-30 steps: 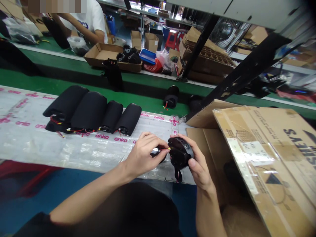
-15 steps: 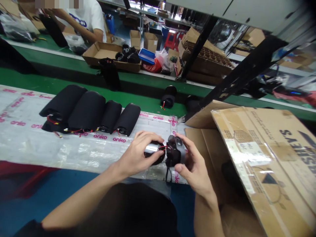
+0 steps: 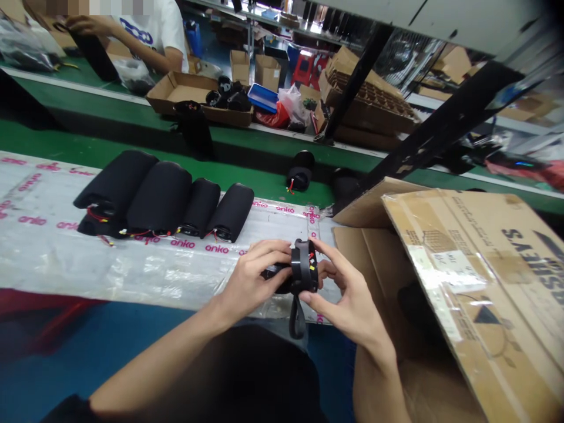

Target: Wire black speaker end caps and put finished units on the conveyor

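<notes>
Holding the strapped black part (image 3: 302, 267), left grip (image 3: 253, 277) clasps its left; right grip (image 3: 351, 294), its right.

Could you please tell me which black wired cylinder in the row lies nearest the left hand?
The rightmost black wired cylinder, at the row's end; the others all lie farther left, farther from the left hand.
</notes>
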The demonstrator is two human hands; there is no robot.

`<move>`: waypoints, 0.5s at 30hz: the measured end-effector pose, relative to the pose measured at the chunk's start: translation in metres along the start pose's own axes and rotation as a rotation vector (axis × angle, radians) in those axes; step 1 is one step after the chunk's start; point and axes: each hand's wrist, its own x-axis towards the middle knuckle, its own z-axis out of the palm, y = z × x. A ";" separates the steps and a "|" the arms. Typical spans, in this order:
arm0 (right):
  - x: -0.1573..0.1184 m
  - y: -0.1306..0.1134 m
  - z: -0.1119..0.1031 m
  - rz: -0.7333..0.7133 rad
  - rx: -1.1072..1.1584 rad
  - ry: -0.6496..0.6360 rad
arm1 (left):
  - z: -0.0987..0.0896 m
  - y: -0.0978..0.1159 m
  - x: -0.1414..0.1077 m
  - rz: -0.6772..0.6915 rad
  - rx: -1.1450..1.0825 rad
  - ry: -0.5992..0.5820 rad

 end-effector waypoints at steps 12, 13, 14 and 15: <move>0.017 0.003 0.024 -0.189 -0.278 -0.055 | -0.012 -0.028 -0.012 -0.336 -0.707 -0.059; 0.018 0.004 0.026 -0.191 -0.316 -0.055 | -0.011 -0.027 -0.013 -0.347 -0.661 -0.065; 0.018 0.005 0.027 -0.188 -0.345 -0.050 | -0.009 -0.027 -0.014 -0.351 -0.594 -0.070; 0.017 0.007 0.028 -0.182 -0.355 -0.040 | -0.006 -0.025 -0.015 -0.353 -0.527 -0.069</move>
